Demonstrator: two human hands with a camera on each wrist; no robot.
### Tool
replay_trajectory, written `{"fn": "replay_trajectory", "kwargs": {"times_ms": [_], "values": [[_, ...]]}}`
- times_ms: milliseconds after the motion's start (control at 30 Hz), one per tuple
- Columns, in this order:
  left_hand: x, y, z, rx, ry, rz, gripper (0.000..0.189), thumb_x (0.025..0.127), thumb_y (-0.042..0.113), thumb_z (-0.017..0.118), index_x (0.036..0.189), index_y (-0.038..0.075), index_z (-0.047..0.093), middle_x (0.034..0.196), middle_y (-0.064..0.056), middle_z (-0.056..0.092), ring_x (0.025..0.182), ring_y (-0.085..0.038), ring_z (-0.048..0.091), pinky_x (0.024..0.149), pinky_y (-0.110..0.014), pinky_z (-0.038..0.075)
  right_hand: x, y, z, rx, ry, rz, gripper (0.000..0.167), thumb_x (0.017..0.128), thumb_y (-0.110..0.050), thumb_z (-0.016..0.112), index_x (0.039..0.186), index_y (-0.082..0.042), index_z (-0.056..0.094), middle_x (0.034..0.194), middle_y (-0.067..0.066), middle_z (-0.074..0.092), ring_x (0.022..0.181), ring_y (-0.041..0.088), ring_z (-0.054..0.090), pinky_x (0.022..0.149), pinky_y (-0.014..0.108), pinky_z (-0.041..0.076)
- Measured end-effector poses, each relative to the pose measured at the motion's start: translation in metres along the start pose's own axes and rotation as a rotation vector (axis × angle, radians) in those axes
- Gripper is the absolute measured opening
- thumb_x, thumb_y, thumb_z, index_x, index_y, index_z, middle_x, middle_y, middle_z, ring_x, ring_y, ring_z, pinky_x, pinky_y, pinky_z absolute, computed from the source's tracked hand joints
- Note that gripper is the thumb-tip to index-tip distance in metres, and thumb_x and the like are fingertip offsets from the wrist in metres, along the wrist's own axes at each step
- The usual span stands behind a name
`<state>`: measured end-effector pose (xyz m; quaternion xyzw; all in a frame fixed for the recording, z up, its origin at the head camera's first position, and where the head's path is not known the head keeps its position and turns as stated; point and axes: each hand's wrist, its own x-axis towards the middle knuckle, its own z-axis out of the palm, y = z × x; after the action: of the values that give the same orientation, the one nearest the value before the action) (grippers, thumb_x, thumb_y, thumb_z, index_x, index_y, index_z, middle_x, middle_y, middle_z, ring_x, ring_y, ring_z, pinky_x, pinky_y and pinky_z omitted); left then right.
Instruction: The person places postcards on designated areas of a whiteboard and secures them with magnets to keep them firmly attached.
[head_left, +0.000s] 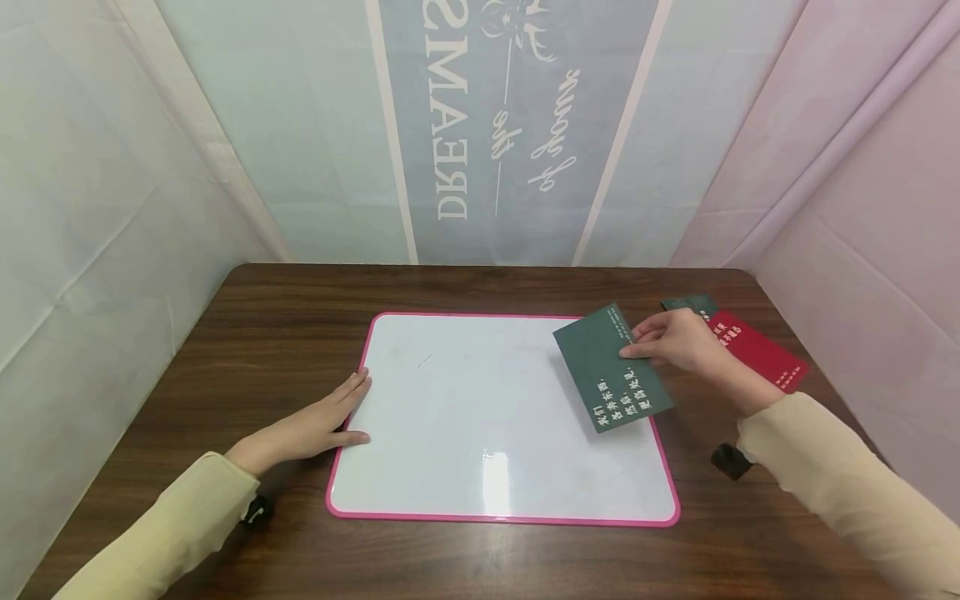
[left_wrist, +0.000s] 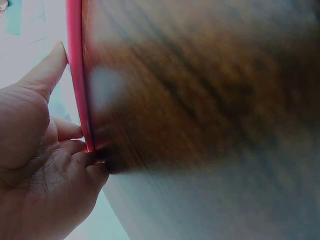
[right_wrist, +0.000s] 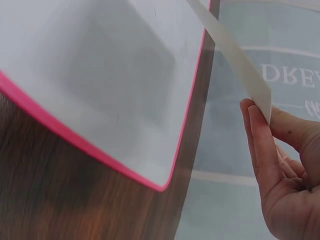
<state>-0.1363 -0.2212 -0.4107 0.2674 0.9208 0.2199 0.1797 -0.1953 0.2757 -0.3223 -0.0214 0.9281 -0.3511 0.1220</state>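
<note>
A white board (head_left: 465, 400) with a pink rim lies flat on the dark wooden table. My left hand (head_left: 330, 421) rests at the board's left edge, its fingers and thumb extended over the rim; the left wrist view shows the same hand (left_wrist: 45, 145) against the pink edge. Above the board's right side, tilted, is a dark green card (head_left: 611, 371) with white Chinese characters. My right hand (head_left: 675, 340) pinches that card by its right edge, thumb on the printed face. In the right wrist view the card (right_wrist: 240, 65) appears nearly edge-on, casting a shadow on the board.
To the right, partly under my right forearm, lie a red card (head_left: 761, 350) and another green card (head_left: 693, 305), which overlap. The table (head_left: 292, 300) ends at a printed cloth backdrop (head_left: 517, 150), with pale cloth walls on both sides.
</note>
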Motion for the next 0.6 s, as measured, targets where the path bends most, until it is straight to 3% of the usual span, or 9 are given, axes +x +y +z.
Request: {"fn": "replay_trajectory", "kwargs": {"times_ms": [233,600], "values": [[0.001,0.001,-0.001,-0.013,-0.005,0.006,0.089,0.086,0.045,0.057,0.142,-0.008,0.014,0.149,-0.024,0.005,0.136,-0.040,0.010,0.104,-0.053,0.020,0.003,-0.007,0.011,0.081,-0.022,0.046,0.055,0.071,-0.029,0.079,0.103,0.010,0.058,0.082,0.012,0.068,0.065,0.015,0.065,0.070,0.039,0.054],[0.001,0.001,-0.001,-0.010,-0.008,0.008,0.088,0.086,0.045,0.057,0.142,-0.008,0.013,0.149,-0.024,0.004,0.136,-0.040,0.010,0.104,-0.053,0.020,0.009,-0.013,0.029,0.174,-0.047,0.035,0.050,0.072,-0.026,0.078,0.101,0.010,0.058,0.081,0.011,0.069,0.070,0.011,0.064,0.069,0.033,0.055]]}}
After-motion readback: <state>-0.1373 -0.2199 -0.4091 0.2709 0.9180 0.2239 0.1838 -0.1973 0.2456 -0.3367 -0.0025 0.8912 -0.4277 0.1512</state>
